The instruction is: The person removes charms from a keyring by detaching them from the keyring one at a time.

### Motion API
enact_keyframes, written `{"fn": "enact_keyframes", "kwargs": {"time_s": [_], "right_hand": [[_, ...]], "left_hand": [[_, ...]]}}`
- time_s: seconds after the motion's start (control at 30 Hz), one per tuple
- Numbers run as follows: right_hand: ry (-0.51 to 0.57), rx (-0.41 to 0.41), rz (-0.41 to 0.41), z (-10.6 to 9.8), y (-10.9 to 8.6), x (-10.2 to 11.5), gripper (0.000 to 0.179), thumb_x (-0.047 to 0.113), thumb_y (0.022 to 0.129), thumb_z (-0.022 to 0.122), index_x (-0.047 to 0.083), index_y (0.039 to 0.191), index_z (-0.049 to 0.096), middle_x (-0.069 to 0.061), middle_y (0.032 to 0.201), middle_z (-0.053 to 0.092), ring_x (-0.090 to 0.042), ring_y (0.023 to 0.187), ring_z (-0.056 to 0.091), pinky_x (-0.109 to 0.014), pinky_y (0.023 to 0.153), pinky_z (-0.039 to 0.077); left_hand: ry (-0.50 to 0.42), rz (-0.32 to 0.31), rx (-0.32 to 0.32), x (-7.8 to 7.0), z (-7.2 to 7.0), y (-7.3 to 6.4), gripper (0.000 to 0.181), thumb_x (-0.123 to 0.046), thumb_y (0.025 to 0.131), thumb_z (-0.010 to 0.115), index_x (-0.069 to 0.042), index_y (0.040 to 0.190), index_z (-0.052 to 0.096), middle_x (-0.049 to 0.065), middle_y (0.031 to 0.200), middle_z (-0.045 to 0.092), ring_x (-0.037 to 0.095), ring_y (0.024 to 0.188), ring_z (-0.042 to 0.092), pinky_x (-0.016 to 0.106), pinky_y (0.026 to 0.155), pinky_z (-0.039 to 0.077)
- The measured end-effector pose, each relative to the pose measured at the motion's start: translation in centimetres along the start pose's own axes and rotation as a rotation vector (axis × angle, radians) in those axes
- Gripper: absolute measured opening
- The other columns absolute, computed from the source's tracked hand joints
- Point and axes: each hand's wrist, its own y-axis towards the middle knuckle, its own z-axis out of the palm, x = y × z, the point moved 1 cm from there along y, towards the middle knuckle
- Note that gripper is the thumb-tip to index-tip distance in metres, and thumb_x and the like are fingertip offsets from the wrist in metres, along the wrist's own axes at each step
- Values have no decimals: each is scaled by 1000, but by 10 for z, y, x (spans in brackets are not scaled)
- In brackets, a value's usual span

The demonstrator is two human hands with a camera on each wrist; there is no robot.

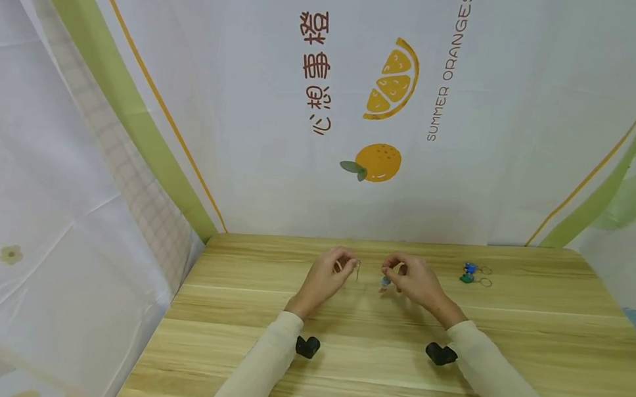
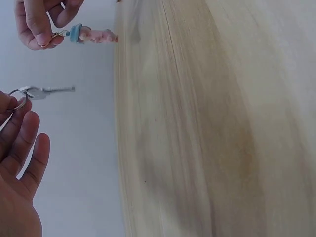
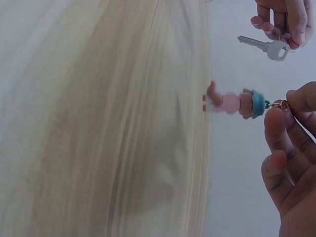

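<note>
My left hand [image 1: 330, 276] pinches a metal ring [image 2: 19, 104] between thumb and finger. From that ring hangs a silver key [image 3: 272, 48], its toothed blade pointing down toward the table. A short way to the right, my right hand [image 1: 415, 282] pinches the gold-coloured clasp [image 3: 279, 104] of a small figurine charm [image 3: 237, 102]. The charm has a teal top and a pink body, and it dangles above the wooden table [image 1: 356, 375]. Key and charm are apart, with a gap between the two hands.
Two keyrings lie on the table's far right, one with a blue figure [image 1: 469, 268] and one with a green figure [image 1: 466, 278]. A white printed cloth [image 1: 240, 149] hangs behind the table's back edge. Black wrist cameras [image 1: 308, 347] sit on both sleeves.
</note>
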Motion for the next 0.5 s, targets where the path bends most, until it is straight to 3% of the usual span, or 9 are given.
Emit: {"fn": "enact_keyframes", "kwargs": {"time_s": [0.3,0.5], "right_hand": [[-67,-20,-11,-6,2,-4,11,16,103,73,7,109,75,-2,95,75,-7,67,60,-27,56,48],[-54,-18,5,-13,5,-7,11,16,104,72,6,108,76,-3,98,75,-12,76,63,-27,63,52]], "left_hand": [[7,-9,-2,3,-4,-1,17,-20,110,62,-8,116,73,3,97,73,11,85,64,23,74,54],[9,-15,-2,4,-6,-2,20,-20,110,62,-5,117,73,4,98,73,12,85,64,23,73,54]]}}
